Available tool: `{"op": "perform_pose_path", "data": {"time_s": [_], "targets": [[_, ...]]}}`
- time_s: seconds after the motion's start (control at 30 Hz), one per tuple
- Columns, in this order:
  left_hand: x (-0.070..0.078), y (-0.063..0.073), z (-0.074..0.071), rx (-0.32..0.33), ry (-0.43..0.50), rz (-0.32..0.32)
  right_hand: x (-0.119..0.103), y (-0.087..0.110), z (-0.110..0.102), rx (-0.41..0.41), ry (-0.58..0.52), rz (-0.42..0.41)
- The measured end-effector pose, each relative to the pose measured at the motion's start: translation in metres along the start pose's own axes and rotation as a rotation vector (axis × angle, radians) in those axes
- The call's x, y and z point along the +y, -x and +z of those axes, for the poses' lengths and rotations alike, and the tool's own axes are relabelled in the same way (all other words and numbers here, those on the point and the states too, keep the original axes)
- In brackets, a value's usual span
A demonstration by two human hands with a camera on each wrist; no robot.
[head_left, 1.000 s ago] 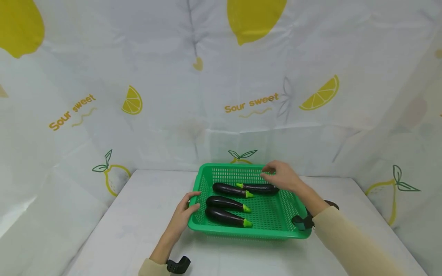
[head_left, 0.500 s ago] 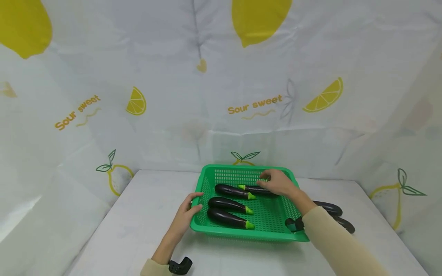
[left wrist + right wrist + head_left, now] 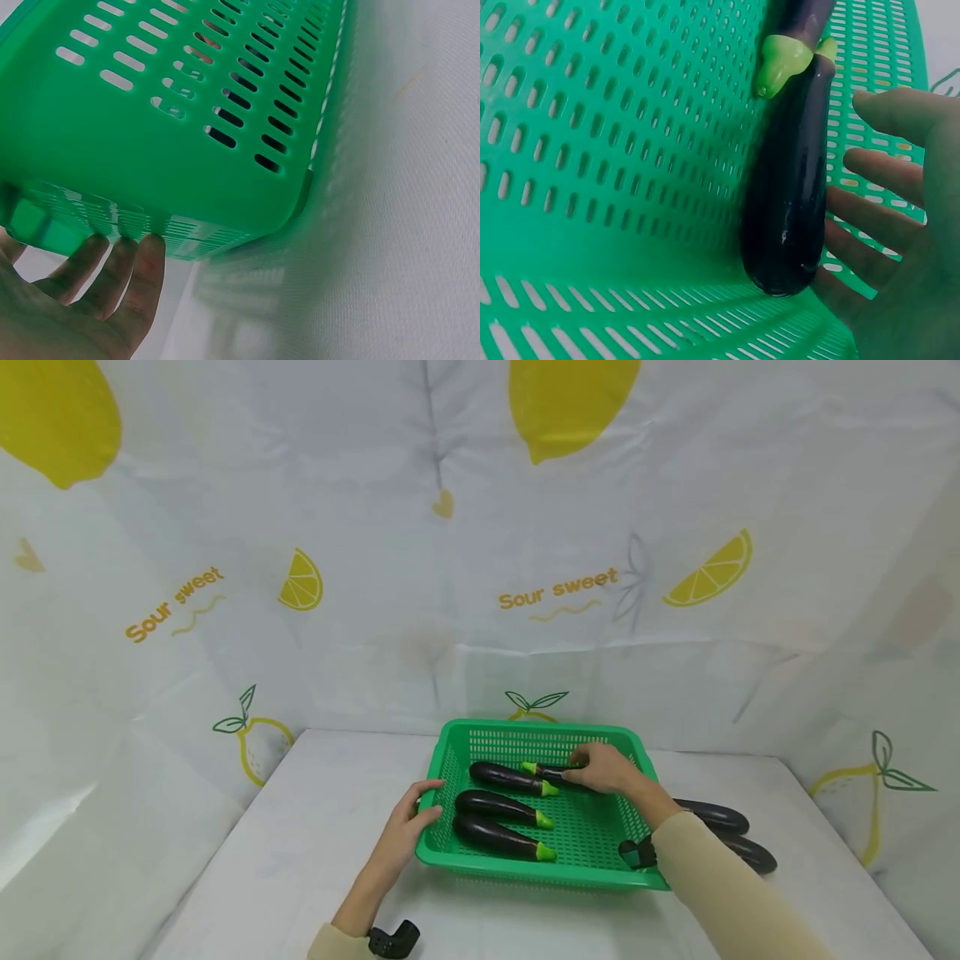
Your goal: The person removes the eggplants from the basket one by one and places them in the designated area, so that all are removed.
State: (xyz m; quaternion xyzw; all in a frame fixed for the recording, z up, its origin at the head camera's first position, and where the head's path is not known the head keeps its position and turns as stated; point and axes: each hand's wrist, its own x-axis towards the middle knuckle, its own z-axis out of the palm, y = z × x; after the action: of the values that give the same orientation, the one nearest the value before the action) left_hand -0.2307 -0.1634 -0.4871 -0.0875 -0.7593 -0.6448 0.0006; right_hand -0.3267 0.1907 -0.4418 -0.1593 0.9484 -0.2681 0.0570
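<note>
A green plastic basket [image 3: 555, 878] holds several dark purple eggplants with green caps. My left hand [image 3: 401, 828] grips its left rim, digits over the rim and fingertips against the outer wall in the left wrist view. At the back right of the basket, my right hand [image 3: 603, 770] is over an eggplant [image 3: 787, 187]. In the right wrist view its fingers lie spread along that eggplant's side, some fingertips at its skin, with the thumb apart from it. Another eggplant [image 3: 512, 778] lies just left of it, cap end close by. Two more eggplants, a middle one [image 3: 495, 807] and a front one [image 3: 495, 837], lie side by side.
Two eggplants, one farther back [image 3: 716, 816] and one nearer [image 3: 753, 853], lie on the white table [image 3: 247, 877] right of the basket, partly hidden by the right sleeve. A white lemon-print cloth [image 3: 397, 585] hangs behind and at both sides.
My right hand has lowered into the basket onto the back right eggplant. The left hand stays on the rim. The two eggplants on the table have come into view beside the right sleeve.
</note>
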Motion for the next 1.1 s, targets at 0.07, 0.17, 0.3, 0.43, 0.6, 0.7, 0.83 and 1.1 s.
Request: {"op": "perform_pose_path", "data": {"time_s": [0.07,0.17,0.3,0.43,0.6,0.7,0.83,1.1], "targets": [[0.0,0.0,0.0,-0.001,0.001,-0.001,0.001,0.0,0.0,-0.027,0.008,-0.003],[0.001,0.001,0.0,-0.003,0.002,0.003,0.002,-0.001,0.0,-0.064,0.02,-0.017],[0.001,0.001,-0.001,-0.01,-0.004,0.019,0.004,-0.002,0.001,-0.093,0.017,-0.045],[0.001,0.001,-0.001,-0.01,0.002,0.021,0.006,-0.002,0.001,-0.084,0.013,-0.075],[0.0,0.001,0.0,-0.003,0.009,0.012,0.006,-0.001,0.001,-0.074,0.006,-0.093],[-0.001,0.001,0.0,0.0,0.007,0.012,0.005,-0.001,0.001,-0.062,-0.016,-0.083],[0.0,0.001,0.0,0.001,-0.005,0.019,0.003,0.0,0.0,-0.038,-0.078,-0.061],[0.002,0.002,0.0,0.005,-0.028,0.027,-0.006,0.009,-0.015,0.006,-0.131,-0.09]]}}
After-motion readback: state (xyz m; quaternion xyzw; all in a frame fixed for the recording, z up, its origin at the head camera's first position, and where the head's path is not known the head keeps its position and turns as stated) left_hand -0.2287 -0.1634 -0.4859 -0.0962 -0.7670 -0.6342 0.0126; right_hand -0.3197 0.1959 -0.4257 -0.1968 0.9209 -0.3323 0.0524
